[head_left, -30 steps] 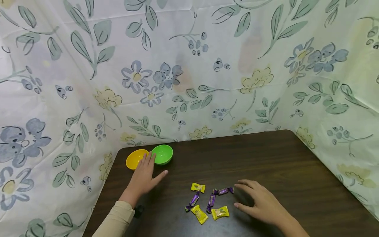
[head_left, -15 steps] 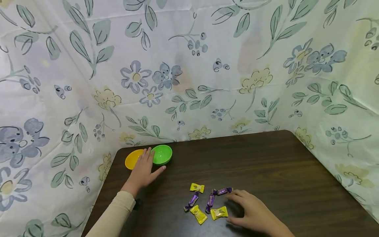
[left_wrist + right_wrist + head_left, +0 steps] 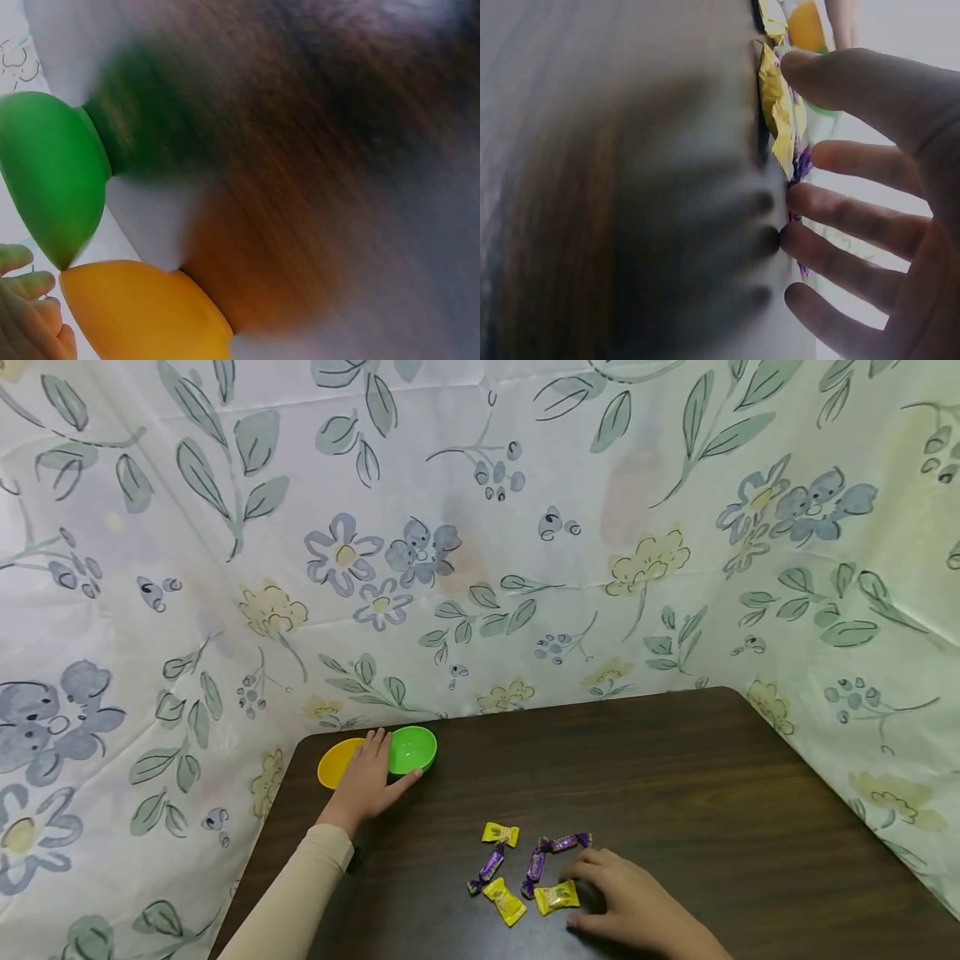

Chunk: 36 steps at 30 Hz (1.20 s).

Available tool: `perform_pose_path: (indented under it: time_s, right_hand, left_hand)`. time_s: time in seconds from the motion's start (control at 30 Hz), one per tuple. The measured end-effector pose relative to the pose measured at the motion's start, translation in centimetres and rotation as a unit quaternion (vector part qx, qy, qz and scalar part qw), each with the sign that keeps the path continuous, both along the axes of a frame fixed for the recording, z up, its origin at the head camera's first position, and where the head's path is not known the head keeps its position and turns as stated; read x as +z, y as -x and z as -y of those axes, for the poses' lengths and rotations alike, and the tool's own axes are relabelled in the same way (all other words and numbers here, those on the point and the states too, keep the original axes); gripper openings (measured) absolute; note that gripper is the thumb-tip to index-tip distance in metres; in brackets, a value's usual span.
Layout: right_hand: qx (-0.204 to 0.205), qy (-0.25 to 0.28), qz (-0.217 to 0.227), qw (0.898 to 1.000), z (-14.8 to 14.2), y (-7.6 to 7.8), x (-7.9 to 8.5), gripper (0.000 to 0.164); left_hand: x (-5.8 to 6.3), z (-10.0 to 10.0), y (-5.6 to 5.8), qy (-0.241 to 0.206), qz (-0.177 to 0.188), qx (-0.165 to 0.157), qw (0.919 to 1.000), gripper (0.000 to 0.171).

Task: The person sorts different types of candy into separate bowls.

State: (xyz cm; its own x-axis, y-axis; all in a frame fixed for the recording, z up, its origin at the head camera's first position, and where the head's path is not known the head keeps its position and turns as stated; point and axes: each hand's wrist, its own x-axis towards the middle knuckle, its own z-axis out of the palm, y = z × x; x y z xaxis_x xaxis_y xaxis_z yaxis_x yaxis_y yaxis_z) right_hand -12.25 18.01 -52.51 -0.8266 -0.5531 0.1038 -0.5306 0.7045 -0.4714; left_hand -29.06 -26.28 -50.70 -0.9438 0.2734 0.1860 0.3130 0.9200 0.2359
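Observation:
My left hand [image 3: 367,785] reaches to the back left of the table with fingers straight, overlapping the gap between a yellow-orange bowl [image 3: 333,763] and a green bowl [image 3: 412,752]. In the left wrist view its fingertips show beside the rims where the green bowl [image 3: 56,172] and the orange bowl [image 3: 142,315] meet. Low over the table, my right hand [image 3: 626,897] has its thumb and fingers spread apart at the right end of a yellow-wrapped candy [image 3: 557,897]. The right wrist view shows the thumb close to that candy [image 3: 776,105], with nothing pinched.
Left of the right hand lie purple twist-wrapped candies [image 3: 536,865], one [image 3: 565,842] near its index finger and another [image 3: 492,864] farther left. Two more yellow candies [image 3: 500,834] [image 3: 505,902] lie beside them. A floral cloth [image 3: 480,610] hangs behind the dark wooden table [image 3: 675,760].
My right hand has moved left and down toward the nearest yellow candy, its fingers drawing a little closer together. The left hand has shifted slightly around the bowls; bowls and candies stay in place.

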Motion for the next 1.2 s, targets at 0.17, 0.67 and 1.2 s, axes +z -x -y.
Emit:
perform_pose_path:
  time_s: [0.17, 0.67, 1.2]
  right_hand:
    - [0.006, -0.001, 0.010, 1.000, 0.4, 0.1, 0.0, 0.037]
    - [-0.007, -0.030, 0.007, 0.999, 1.6, 0.0, 0.6, 0.036]
    - [-0.010, -0.033, 0.005, 0.999, 2.0, -0.1, 0.3, 0.034]
  left_hand:
    - [-0.2, -0.1, 0.5, 0.015, 0.007, 0.011, 0.9998, 0.108]
    - [-0.9, 0.0, 1.5, 0.040, 0.032, 0.031, 0.9982, 0.116]
    - [-1.2, 0.2, 1.7, 0.055, 0.034, 0.026, 0.9976, 0.112]
